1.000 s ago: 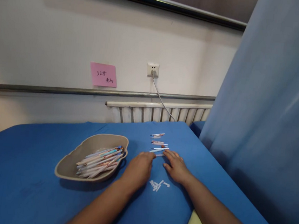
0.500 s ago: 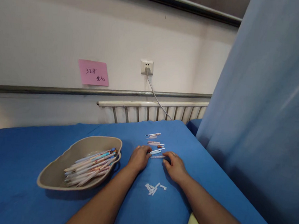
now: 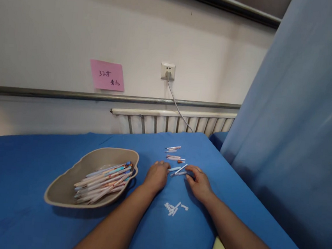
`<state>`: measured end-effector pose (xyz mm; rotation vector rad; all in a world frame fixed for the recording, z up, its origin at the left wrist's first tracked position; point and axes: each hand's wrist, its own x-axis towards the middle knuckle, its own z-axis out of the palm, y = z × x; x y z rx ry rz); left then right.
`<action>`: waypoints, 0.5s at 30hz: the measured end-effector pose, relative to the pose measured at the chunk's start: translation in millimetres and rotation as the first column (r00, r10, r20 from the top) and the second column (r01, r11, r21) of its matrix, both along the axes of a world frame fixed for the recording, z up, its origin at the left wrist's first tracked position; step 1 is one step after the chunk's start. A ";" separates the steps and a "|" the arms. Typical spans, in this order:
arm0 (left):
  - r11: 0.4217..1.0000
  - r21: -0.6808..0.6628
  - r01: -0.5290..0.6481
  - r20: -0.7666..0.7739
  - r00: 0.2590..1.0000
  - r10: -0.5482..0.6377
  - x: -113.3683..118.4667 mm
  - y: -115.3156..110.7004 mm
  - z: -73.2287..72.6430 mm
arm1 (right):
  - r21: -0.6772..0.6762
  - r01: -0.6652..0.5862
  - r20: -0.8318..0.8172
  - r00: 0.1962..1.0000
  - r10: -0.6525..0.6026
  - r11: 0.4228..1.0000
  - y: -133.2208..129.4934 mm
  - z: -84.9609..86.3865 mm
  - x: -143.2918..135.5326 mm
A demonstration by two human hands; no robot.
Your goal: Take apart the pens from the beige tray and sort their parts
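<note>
Small pen parts lie between my hands on the blue cloth. My left hand [image 3: 156, 175] rests there with curled fingers, its fingertips at the left end of a pale blue pen barrel [image 3: 174, 168]. Opposite, the thumb and forefinger of my right hand [image 3: 199, 182] pinch the right end of a patterned pen barrel [image 3: 180, 173]. A thin white tube [image 3: 181, 168] lies slantwise across the patterned barrel. Farther back are two small groups of pen parts, one with pinkish barrels [image 3: 173, 157] and an orange-brown piece [image 3: 180, 161], the other with slim pen pieces [image 3: 173, 149].
A beige basin [image 3: 59, 192] with many pens [image 3: 101, 185] stands to the left. Nearer me lies a little pile of short white pieces [image 3: 172, 209]. A blue curtain [image 3: 295, 125] hangs at the right; a white railing [image 3: 167, 114] and a plugged-in cable [image 3: 179, 109] are behind.
The white tube has turned and now crosses the patterned barrel at a steeper slant. Both hands remain beside the pen parts. The whole view has shifted slightly.
</note>
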<state>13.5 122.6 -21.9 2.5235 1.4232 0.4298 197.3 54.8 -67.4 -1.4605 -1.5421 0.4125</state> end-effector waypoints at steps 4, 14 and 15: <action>0.997 -0.040 -0.070 0.047 0.996 0.072 -3.7 1.5 1.1 | -0.012 -0.014 0.022 1.000 0.014 1.000 0.1 -0.6 0.6; 0.998 -0.059 -0.002 0.056 0.998 0.005 8.5 -4.5 6.6 | -0.069 -0.001 0.009 1.000 0.002 0.998 -1.1 -1.2 0.2; 0.998 -0.058 -0.006 0.042 0.999 0.009 10.7 -3.9 6.8 | -0.063 -0.004 0.005 1.000 0.005 0.998 -0.8 -1.5 0.1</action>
